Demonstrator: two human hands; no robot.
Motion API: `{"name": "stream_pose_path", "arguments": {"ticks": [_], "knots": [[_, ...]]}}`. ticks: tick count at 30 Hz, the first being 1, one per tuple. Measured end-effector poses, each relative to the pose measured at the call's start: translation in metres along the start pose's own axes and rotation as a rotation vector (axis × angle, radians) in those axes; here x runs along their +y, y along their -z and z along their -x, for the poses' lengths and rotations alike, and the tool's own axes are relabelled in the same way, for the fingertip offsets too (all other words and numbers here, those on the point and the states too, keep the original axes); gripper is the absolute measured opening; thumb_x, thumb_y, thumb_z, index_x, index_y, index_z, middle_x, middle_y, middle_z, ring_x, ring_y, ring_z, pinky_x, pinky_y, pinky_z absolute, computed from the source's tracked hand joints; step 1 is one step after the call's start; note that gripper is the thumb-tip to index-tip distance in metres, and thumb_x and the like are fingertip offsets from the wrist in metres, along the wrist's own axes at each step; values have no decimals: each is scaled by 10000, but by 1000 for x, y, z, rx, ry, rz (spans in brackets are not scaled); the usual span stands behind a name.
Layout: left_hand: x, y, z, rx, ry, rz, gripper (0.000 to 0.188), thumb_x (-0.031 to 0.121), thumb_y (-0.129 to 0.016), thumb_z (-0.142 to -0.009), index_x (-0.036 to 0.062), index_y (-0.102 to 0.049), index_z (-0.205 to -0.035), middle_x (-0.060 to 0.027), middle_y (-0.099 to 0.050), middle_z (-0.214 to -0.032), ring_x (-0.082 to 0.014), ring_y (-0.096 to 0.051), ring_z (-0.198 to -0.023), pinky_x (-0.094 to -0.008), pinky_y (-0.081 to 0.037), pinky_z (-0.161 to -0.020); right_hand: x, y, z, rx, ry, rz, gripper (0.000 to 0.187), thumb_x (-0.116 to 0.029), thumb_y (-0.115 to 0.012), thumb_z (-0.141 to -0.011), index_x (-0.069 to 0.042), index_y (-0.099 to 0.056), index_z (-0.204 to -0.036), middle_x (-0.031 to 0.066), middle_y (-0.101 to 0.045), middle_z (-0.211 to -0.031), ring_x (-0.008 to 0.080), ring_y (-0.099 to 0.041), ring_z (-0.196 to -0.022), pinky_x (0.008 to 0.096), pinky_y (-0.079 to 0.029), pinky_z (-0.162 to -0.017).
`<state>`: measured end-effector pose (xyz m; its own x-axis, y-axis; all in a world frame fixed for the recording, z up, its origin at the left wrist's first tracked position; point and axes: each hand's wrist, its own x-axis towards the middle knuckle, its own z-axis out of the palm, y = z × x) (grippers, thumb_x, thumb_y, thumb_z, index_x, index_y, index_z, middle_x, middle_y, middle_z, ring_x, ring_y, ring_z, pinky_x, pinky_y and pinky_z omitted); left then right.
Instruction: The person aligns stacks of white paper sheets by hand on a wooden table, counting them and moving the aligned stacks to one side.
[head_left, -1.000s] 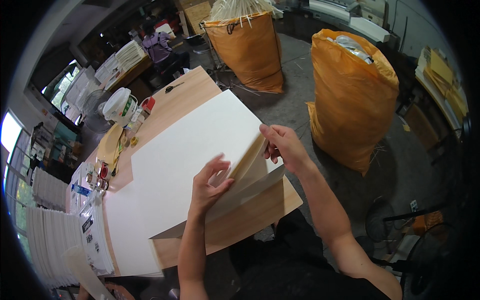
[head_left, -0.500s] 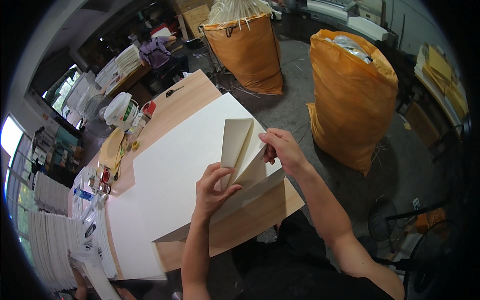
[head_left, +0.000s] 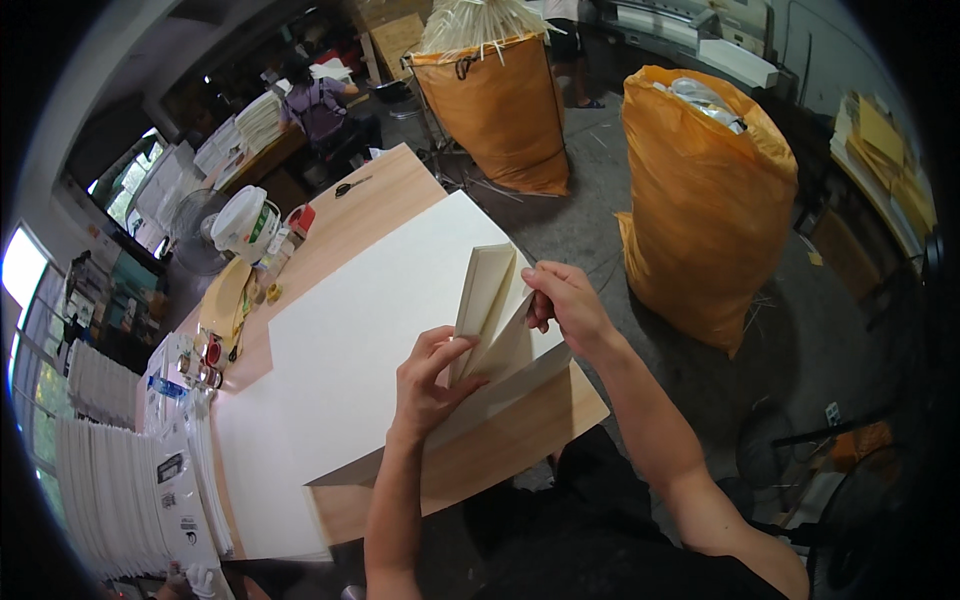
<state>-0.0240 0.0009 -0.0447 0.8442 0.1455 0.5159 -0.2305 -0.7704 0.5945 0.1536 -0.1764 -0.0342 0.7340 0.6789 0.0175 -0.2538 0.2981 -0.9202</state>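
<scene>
A cream-coloured piece of folded stiff paper [head_left: 485, 282] stands tilted between my hands, its panels fanned open along the creases. My left hand [head_left: 430, 382] grips its lower left edge, thumb on the near side and fingers round the panel. The right-hand panel's upper edge is pinched between the thumb and fingers of my right hand [head_left: 562, 302]. Beneath both hands lies a large white sheet [head_left: 365, 310], its near edge standing above the wooden tabletop [head_left: 500, 430].
Scissors [head_left: 353, 186], a white bucket [head_left: 243, 222] and tape rolls [head_left: 211, 352] lie along the table's far left side. Stacked white sheets [head_left: 110, 490] stand at left. Two orange sacks [head_left: 500, 115] [head_left: 700, 200] stand beyond the table. A co-worker [head_left: 320, 110] sits behind.
The folded paper has turned, so its left panel looks narrower. My hands keep their grip with little movement. Someone's legs have appeared behind the farther sack, and a co-worker's hands at lower left have shifted.
</scene>
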Motion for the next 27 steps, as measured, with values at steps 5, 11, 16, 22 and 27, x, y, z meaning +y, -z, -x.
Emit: {"name": "stream_pose_path", "arguments": {"ticks": [5,11,16,22,27], "knots": [[-14,-1,1,19,-12,53,522,76,-901,-747,126,-719,-1234,-114,-684,-1282,-295,-716,-1124,-376,-610,-874,-6,0,3,-4,-8,54,357,-301,-639,-1031,-79,-572,-761,2,-554,-617,113,-599,-543,260,-453,-491],[-12,-3,2,16,41,8,505,88,-886,-773,130,-719,-1248,-126,-680,-1294,-311,-730,-1099,-380,-613,-880,3,-5,1,72,126,209,371,-268,-626,-1037,-95,-528,-725,-7,-505,-591,116,-582,-529,258,-420,-448],[-4,-5,-1,-3,-61,10,536,60,-898,-744,138,-727,-1246,-115,-684,-1285,-304,-733,-1083,-378,-616,-871,4,-1,0,6,28,-41,364,-258,-633,-1033,-111,-509,-723,-1,-529,-614,125,-574,-519,263,-416,-446],[-10,-2,1,5,41,75,591,2,-903,-704,98,-718,-1257,-139,-692,-1284,-310,-692,-1149,-388,-564,-970,10,-5,31,388,477,617,313,-243,-648,-999,-75,-553,-753,63,-569,-661,176,-609,-593,346,-476,-530],[-3,-5,-1,-60,-53,-86,631,63,-911,-687,120,-711,-1282,-139,-687,-1299,-312,-696,-1126,-395,-576,-955,33,7,60,-3,894,1240,251,-283,-713,-862,-79,-683,-1005,144,-663,-954,335,-656,-911,458,-510,-857]]}}
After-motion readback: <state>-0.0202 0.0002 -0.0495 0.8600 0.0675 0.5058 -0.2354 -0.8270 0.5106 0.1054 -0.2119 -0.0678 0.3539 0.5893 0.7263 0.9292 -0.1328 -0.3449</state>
